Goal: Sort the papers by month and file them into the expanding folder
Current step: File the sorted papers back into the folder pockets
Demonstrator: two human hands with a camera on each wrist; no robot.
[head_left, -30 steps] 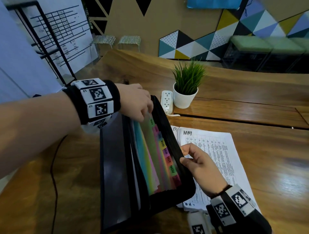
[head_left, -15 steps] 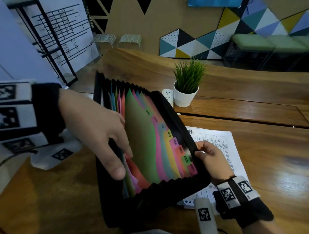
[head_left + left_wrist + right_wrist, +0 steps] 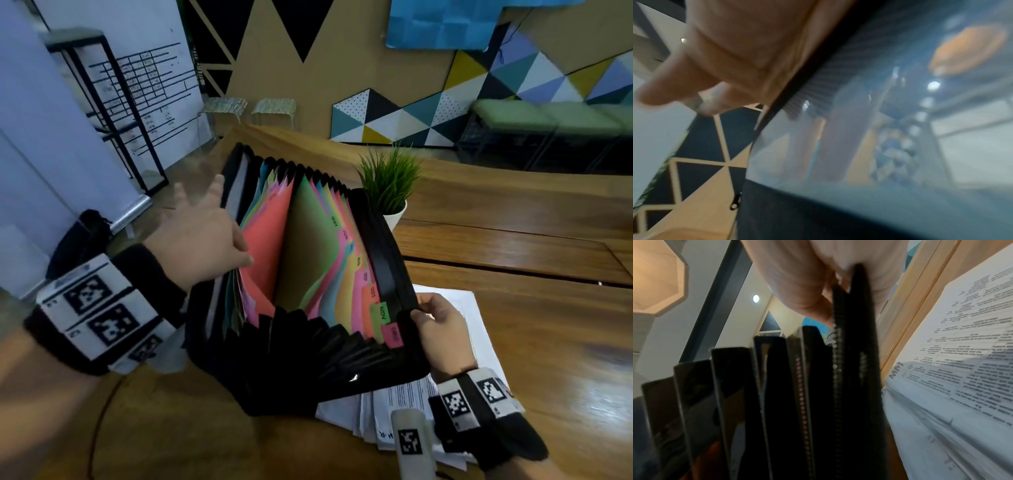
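the expanding folder [image 3: 308, 308] is held fanned open on the worktop [image 3: 513, 325]: its right wall is pinched by the right hand [image 3: 442, 329], dividers are spread by the flat-fingered left hand [image 3: 202, 243]. papers [image 3: 404, 407] lie beneath, unfiled; a sheet must be picked next for its month pocket.

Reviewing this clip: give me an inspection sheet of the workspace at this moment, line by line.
Surface: wooden table, glossy, stepped higher at the back.
Job's things: black expanding folder fanned open, coloured dividers with month tabs; stack of printed papers lying flat, partly under the folder.
Clutter: potted plant behind the folder.
Grippers: left hand spreads the near pockets, fingers straight; right hand pinches the folder's far wall.
Cables: thin dark cable across the table's near left.
Surroundings: patterned wall panels, black metal rack, two stools.
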